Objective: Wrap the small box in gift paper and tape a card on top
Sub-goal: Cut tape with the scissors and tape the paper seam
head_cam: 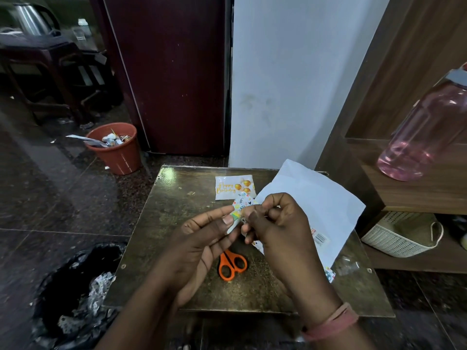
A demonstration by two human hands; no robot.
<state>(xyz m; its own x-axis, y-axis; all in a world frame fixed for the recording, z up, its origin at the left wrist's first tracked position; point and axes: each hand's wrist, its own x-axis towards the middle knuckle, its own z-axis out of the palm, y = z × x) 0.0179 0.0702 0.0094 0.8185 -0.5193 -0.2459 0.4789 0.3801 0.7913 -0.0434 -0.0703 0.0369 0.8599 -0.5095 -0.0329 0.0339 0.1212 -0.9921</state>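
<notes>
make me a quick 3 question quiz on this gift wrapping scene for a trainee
1. True or false: the Happy Birthday card is already taped on the box.
2. Which lies on the table nearest the person? A) a tape roll B) the orange scissors C) a pen
3. Fill in: both hands hold the small box wrapped in ______ paper.

Key
1. False: the card lies flat on the table, beyond the hands.
2. B: the scissors lie below the left hand and right hand.
3. Patterned: fingers of both hands pinch it above the table, beside the white sheet.
</notes>
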